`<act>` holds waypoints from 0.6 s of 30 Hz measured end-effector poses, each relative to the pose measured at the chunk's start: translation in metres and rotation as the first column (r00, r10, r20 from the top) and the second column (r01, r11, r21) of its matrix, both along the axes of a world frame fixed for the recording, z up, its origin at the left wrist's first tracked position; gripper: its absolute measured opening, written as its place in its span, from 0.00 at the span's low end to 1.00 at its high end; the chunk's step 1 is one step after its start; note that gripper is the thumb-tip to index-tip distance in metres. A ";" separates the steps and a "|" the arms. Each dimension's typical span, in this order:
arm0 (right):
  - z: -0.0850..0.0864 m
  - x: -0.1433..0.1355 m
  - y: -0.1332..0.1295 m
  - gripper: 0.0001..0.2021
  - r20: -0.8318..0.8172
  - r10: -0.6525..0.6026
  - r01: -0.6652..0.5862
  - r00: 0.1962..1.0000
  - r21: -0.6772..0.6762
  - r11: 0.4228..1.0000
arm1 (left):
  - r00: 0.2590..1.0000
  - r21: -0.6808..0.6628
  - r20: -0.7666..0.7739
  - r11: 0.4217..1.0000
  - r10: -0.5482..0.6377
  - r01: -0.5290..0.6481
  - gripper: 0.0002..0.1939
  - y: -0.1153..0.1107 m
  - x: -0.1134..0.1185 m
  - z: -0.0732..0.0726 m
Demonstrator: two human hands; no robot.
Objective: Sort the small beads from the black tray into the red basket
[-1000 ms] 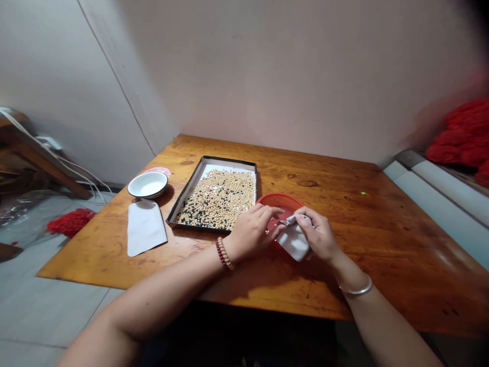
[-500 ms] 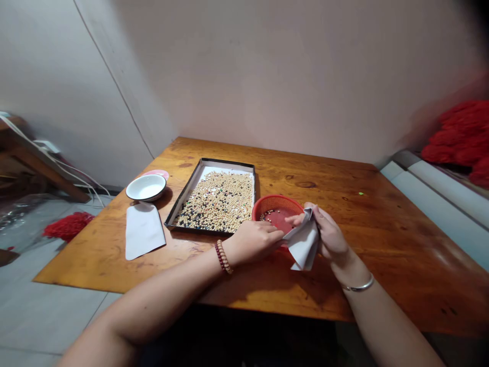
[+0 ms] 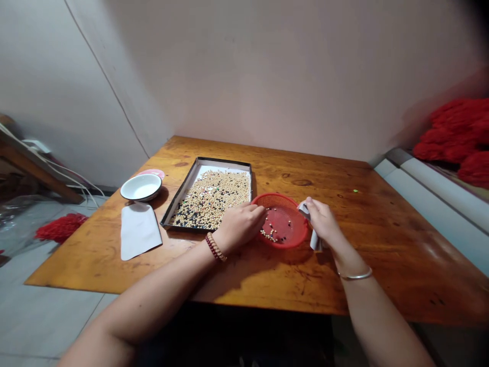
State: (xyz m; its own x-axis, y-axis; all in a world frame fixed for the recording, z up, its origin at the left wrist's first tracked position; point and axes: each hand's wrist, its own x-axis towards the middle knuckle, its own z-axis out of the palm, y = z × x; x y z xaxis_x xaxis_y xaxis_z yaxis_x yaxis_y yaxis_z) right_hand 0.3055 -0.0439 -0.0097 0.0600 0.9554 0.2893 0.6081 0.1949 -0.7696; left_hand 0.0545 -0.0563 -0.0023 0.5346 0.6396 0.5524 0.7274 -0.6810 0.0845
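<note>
My left hand is closed at the left rim of a red plastic basket, its fingertips partly hidden. In the basket lie a few tan and dark bean-like grains. On its other side, my right hand grips a folded greyish-white sheet, paper or thin cloth, close against the right rim. Left of the basket sits a shallow black-edged tray, spread with many small tan, black and a few coloured grains.
A white enamel bowl with a dark rim overlaps a pink disc at the table's left. Before it lies another whitish sheet. A tiny green scrap is on the wooden table. Red bundles stand at right.
My left hand has left the sheet and moved left to the basket's rim. The sheet is now bunched in my right hand, uncovering more of the basket and its grains.
</note>
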 end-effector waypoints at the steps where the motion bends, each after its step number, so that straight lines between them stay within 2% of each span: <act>1: -0.001 -0.001 0.000 0.27 0.027 -0.004 0.004 1.000 -0.003 1.000 | 1.000 -0.002 -0.009 1.000 0.005 -0.005 0.13 0.000 0.000 0.000; 5: -0.003 -0.010 -0.003 0.27 0.155 0.029 -0.029 0.987 0.000 1.000 | 0.996 0.000 -0.037 0.997 0.081 -0.081 0.11 0.001 0.001 0.000; 10: -0.004 -0.015 -0.007 0.27 0.305 0.073 -0.084 0.949 0.023 0.996 | 0.964 -0.004 -0.005 0.964 0.266 -0.266 0.14 0.010 -0.009 0.005; 14: 0.000 -0.016 -0.010 0.27 0.334 0.071 -0.094 0.940 0.052 0.994 | 0.930 0.003 -0.037 0.931 0.366 -0.366 0.15 0.017 -0.018 0.009; 18: 0.000 -0.018 -0.011 0.27 0.319 0.126 -0.138 0.939 0.017 0.990 | 0.924 -0.022 -0.051 0.925 0.378 -0.379 0.16 0.020 -0.020 0.008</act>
